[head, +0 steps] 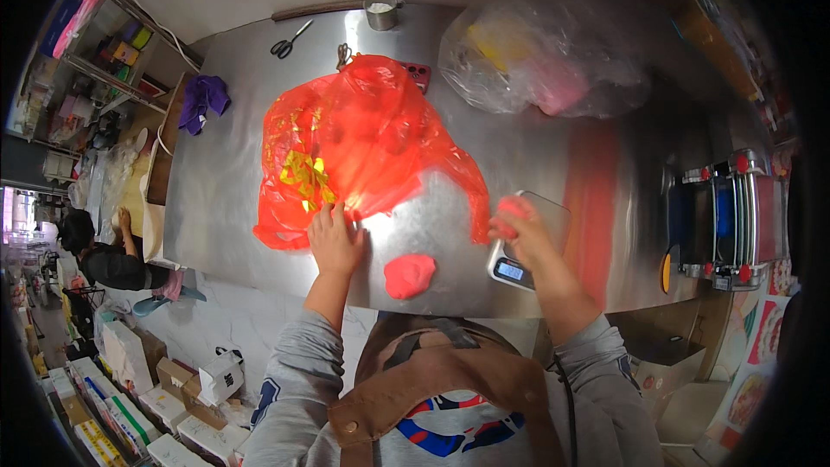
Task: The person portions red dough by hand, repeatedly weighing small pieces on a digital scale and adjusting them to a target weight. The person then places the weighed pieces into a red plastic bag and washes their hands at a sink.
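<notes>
My left hand [335,240] lies palm down at the lower edge of a red plastic bag [382,130] with yellow print, its fingertips touching the film. The bag is spread over the metal table, and rounded lumps show faintly through it. In my right hand [532,233] is a pinkish-red lump of dough or similar soft material [515,211], held over a digital kitchen scale [512,271] with a lit display. Whether this lump touches the scale's plate, I cannot tell. A second lump of the same colour [410,276] sits on the table between my hands.
Behind the bag are scissors [290,40], a metal cup with white contents [381,11] and a partly covered red phone [417,76]. A large clear plastic bag [545,65] stands back right. A roller machine [729,220] is at right, a purple cloth [203,104] at left. Another person [117,263] works far left.
</notes>
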The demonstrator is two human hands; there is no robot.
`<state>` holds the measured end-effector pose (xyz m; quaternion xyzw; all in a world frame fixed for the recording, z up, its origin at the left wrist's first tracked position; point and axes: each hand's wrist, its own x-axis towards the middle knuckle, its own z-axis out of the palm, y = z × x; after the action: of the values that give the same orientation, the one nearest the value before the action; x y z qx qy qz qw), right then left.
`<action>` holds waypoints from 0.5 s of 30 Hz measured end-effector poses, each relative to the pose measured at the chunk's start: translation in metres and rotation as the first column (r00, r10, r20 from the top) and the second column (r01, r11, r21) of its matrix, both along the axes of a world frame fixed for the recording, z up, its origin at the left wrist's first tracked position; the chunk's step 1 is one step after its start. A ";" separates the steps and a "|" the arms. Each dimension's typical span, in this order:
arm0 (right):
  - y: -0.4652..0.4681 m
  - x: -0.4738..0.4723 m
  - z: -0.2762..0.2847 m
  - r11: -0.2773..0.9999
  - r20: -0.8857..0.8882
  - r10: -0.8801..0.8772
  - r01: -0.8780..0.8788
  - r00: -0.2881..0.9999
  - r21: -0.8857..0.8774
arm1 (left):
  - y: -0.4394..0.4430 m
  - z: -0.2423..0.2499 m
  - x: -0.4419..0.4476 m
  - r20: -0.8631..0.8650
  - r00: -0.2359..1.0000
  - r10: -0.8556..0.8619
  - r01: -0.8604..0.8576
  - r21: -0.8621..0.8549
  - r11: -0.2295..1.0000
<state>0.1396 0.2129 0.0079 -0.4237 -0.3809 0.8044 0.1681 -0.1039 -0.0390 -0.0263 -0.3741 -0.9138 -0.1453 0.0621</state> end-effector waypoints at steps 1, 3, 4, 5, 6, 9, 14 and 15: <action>-0.011 -0.016 0.008 0.987 0.021 0.162 -0.162 0.987 -0.002 | 0.000 0.002 -0.016 -0.008 0.999 -0.041 0.040 -0.072 0.997; -0.036 -0.051 0.017 0.911 0.096 0.411 -0.412 0.907 -0.013 | 0.002 0.005 -0.040 0.057 0.997 -0.060 0.067 -0.129 0.989; -0.047 -0.070 0.020 0.850 0.125 0.525 -0.527 0.842 -0.014 | 0.004 0.008 -0.052 0.122 0.992 -0.041 0.055 -0.115 0.992; -0.056 -0.089 0.022 0.727 0.133 0.679 -0.686 0.722 0.015 | 0.006 0.012 -0.064 0.214 0.977 0.004 0.027 -0.141 0.990; -0.063 -0.108 0.020 0.567 0.143 0.812 -0.823 0.567 0.041 | 0.011 0.017 -0.071 0.226 0.974 0.007 -0.017 0.045 0.999; -0.086 -0.172 0.003 0.440 0.154 0.872 -0.881 0.465 0.173 | 0.026 0.044 -0.098 0.458 0.889 0.021 -0.181 0.310 0.933; -0.109 -0.299 -0.065 0.969 -0.250 0.241 -0.219 0.938 0.116 | 0.037 0.093 -0.131 0.642 0.734 -0.221 -0.243 0.552 0.798; -0.112 -0.313 -0.077 0.985 -0.339 0.169 -0.150 0.925 0.083 | 0.036 0.097 -0.132 0.646 0.700 -0.304 -0.255 0.624 0.739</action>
<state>-0.1733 0.1013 -0.0695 -0.2391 -0.4008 0.8663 0.1779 -0.2363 -0.0025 0.0709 -0.2520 -0.7414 -0.5989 -0.1680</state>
